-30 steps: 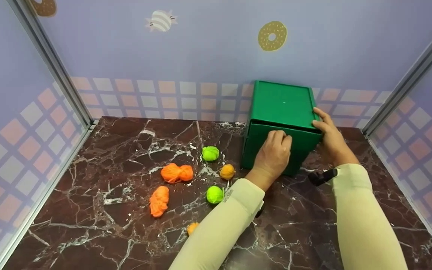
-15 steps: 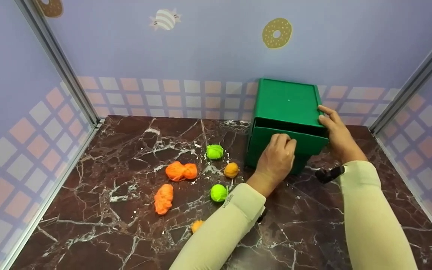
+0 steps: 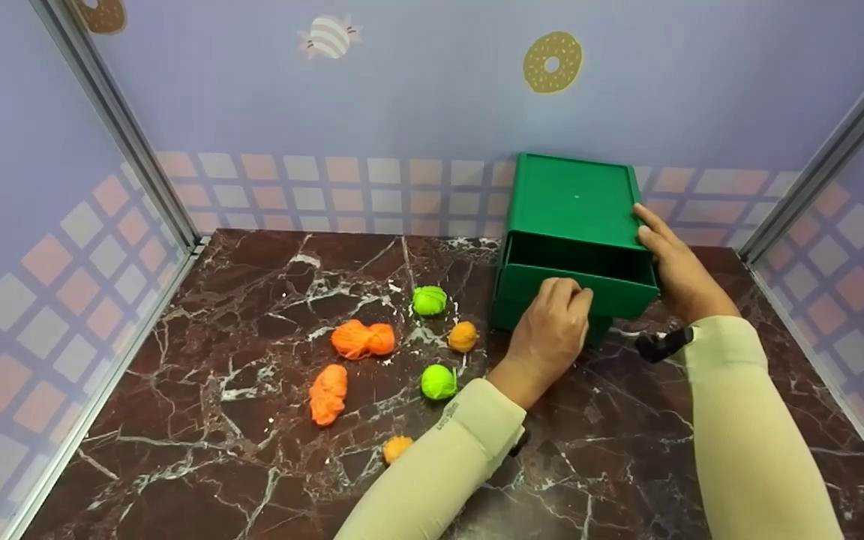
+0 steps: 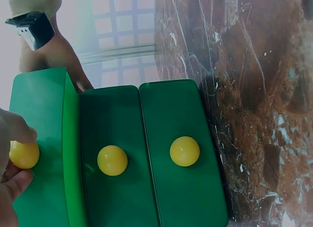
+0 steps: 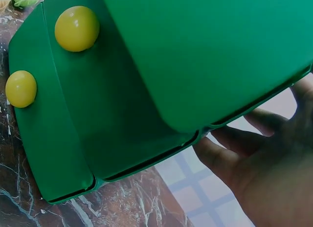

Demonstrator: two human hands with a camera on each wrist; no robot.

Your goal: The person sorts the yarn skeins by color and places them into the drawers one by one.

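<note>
Lying farthest left on the dark veined tabletop, an oblong orange bundle of yarn is pointing lengthwise toward the back edge. Just behind it and to the right, a bow-shaped orange bundle is resting, narrowed at its middle. Nearer the front edge, a small amber ball is showing, partly hidden by the left sleeve. Next, two lime yarn balls: the rear lime ball is sitting closer to the back edge, the front lime ball near the sleeve cuff. A second amber ball is lying midway between them, a little right. Then the left hand: finger and thumb are pinching the top knob, yellow, on the top drawer. Green box is standing upright near the tabletop's back edge, right of its middle. Top drawer is sticking partly out, dark interior showing; two lower drawers are sitting flush, each bearing a yellow knob. Rightmost, the right hand is resting against the box's right side, fingers extended and apart, touching rather than clamping.
</note>
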